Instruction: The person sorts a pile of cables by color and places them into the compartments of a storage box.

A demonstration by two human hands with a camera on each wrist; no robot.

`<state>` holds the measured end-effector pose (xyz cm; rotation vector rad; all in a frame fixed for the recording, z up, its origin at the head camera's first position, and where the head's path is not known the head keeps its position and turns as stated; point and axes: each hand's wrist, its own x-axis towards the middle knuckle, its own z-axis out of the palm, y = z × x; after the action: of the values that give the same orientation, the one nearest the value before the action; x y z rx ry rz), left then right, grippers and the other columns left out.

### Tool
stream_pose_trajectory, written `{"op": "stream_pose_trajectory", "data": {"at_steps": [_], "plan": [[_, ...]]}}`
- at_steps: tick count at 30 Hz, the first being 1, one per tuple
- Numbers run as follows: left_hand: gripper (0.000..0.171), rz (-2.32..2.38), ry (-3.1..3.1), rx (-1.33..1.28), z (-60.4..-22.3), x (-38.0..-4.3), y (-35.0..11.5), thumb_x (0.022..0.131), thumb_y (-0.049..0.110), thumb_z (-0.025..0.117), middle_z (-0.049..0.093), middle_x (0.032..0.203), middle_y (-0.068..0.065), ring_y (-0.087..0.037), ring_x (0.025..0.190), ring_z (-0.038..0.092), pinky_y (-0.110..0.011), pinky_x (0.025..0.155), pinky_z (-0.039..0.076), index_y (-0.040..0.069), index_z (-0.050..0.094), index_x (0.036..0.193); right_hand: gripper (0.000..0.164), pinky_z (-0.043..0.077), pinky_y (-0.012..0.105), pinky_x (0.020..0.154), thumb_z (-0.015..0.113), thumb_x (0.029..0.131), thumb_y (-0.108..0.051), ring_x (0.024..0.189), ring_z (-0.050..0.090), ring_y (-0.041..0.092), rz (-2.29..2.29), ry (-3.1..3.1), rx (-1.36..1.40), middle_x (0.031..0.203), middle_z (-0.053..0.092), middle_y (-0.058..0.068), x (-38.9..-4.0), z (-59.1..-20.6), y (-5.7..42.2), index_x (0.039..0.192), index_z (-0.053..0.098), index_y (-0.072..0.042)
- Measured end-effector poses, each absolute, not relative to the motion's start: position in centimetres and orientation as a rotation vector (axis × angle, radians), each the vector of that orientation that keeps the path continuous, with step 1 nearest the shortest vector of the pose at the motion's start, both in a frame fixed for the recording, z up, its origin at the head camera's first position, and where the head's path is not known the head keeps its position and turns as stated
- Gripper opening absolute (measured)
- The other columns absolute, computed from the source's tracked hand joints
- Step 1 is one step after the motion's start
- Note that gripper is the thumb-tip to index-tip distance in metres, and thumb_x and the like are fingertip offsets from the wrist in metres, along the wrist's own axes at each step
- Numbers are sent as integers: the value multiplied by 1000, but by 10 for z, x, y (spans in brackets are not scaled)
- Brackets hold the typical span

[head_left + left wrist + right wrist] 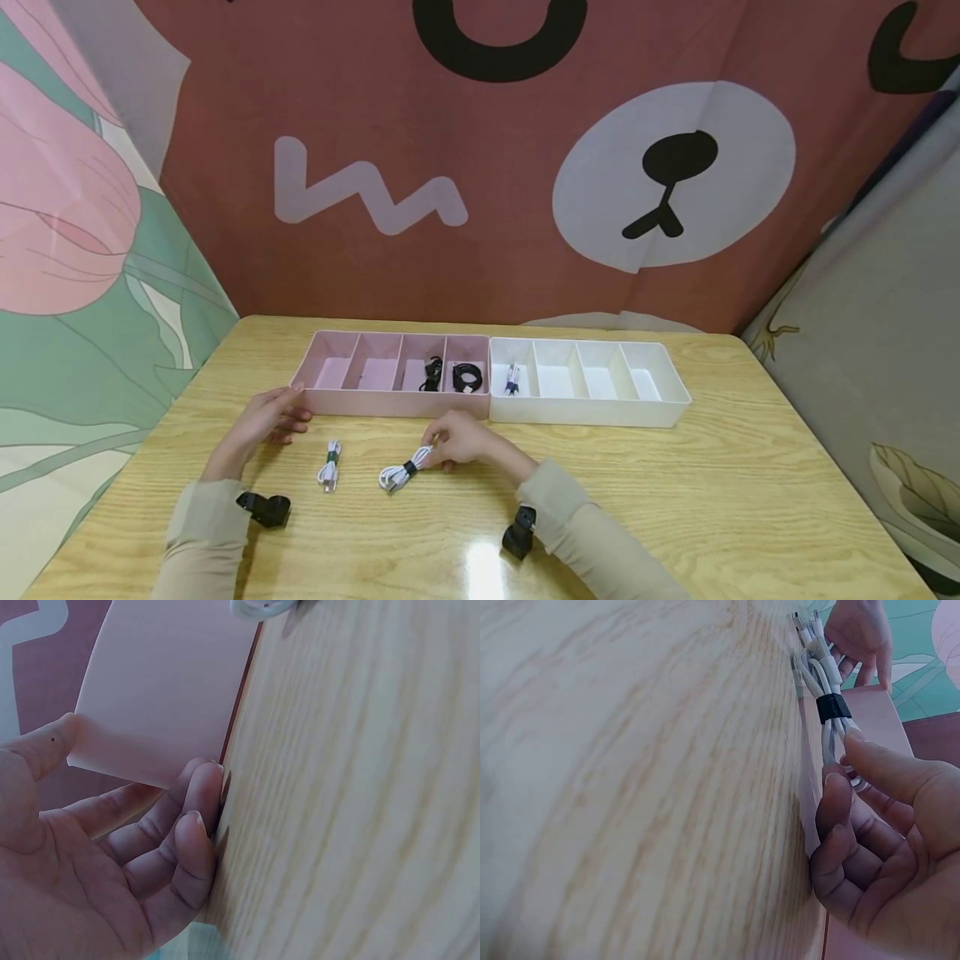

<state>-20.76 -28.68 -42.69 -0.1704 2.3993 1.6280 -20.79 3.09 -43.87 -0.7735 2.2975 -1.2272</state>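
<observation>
My right hand (462, 439) pinches one end of a bundled white charging cable (403, 471) between thumb and fingers. A black strap (833, 709) wraps the bundle's middle, and its plugs point away from the hand. At the left end of a pink divided box (397, 404), my left hand (264, 422) holds the corner, thumb at the rim and fingers curled by the end wall. Another tied white cable (330, 467) lies on the table between the hands. Inside the pink box, two black cables (467, 377) sit in the two right compartments.
A white divided box (588, 411) stands end to end with the pink one, a small white cable (512, 380) in its leftmost compartment. Both stand on a wooden table (720, 500) before a printed cloth (510, 275). Each wrist wears a black camera (264, 508).
</observation>
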Motion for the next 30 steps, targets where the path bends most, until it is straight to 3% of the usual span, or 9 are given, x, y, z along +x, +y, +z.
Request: {"op": "stream_pose_trajectory", "data": {"at_steps": [8, 24, 30], "plan": [[71, 1614, 2409, -178, -425, -207, -285, 95, 49, 35, 63, 84, -4, -12, 71, 61, -31, 59, 50, -13, 31, 129, 10, 43, 20, 42, 75, 72, -1, 39, 49, 9, -1268, 2274, -776, 50, 53, -1, -204, -434, 33, 76, 65, -1], [69, 1624, 2401, -175, -431, -210, -289, 96, 47, 35, 63, 85, -4, -13, 70, 61, -31, 59, 50, -13, 31, 130, 11, 39, 18, 41, 72, 74, 0, 42, 49, 8, -1328, 2248, -804, 53, 56, 2, -201, -429, 40, 81, 65, 2], [65, 1629, 2413, -156, -431, -210, -289, 96, 45, 35, 63, 84, -5, -12, 69, 61, -31, 58, 50, -13, 36, 125, 11, 35, 18, 41, 73, 74, -2, 44, 49, 9, -1315, 2280, -850, 56, 59, 9, -201, -425, 45, 82, 66, 1]]}}
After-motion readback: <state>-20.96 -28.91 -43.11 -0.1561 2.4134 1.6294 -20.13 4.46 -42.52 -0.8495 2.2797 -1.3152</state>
